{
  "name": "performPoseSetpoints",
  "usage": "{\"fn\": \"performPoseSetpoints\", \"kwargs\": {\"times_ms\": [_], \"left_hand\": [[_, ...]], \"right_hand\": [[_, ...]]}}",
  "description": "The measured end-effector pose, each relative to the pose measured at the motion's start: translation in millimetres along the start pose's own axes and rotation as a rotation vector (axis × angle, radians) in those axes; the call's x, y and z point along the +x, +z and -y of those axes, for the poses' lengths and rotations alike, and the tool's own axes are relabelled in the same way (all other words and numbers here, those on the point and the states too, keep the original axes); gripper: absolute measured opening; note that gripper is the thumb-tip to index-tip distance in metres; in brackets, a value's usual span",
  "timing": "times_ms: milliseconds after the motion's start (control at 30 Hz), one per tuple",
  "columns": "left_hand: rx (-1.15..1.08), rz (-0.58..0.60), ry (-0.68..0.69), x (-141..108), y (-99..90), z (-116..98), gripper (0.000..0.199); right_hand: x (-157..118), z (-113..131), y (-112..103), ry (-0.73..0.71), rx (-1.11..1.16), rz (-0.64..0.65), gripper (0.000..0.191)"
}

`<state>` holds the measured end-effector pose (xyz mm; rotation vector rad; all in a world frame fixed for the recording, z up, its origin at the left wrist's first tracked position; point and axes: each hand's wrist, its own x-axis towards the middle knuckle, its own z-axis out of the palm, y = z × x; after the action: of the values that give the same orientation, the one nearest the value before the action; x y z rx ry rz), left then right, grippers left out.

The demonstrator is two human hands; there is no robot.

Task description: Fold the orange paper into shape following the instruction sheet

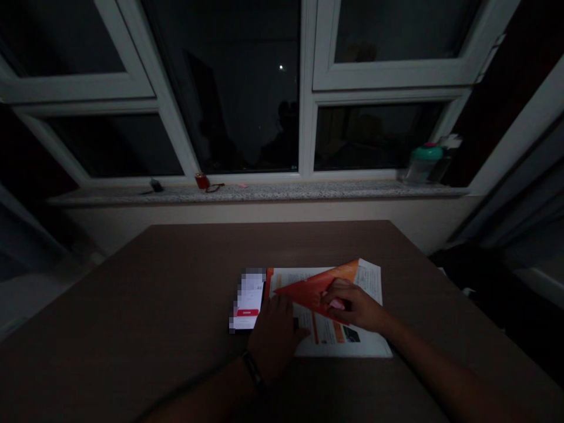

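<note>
A printed sheet (370,345) with white and orange areas lies on the brown table. On top of it is a red and orange folded paper piece (308,292), its pointed end toward the left. My left hand (277,329), with a dark band at the wrist, rests flat on the sheet's left part, fingers spread near the red tip. My right hand (352,305) is closed, its curled fingers wrapped round something small and pink, pressed against the red paper. A lit phone (250,299) lies just left of my left hand.
The brown table (176,282) reaches to the wall under a window. On the granite sill (273,192) stand a small red item (201,181), a dark small item (155,185) and a teal-lidded bottle (423,164). Curtains hang at both sides.
</note>
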<state>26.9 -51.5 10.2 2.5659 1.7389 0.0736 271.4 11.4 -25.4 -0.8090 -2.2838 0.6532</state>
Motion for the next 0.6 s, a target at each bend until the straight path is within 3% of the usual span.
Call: {"fn": "performPoseSetpoints", "kwargs": {"times_ms": [600], "left_hand": [[-0.03,0.058,0.056,2.6,1.2,2.2,0.063]], "right_hand": [[-2.5,-2.8,1.3,-0.038,-0.031,0.013,0.029]]}}
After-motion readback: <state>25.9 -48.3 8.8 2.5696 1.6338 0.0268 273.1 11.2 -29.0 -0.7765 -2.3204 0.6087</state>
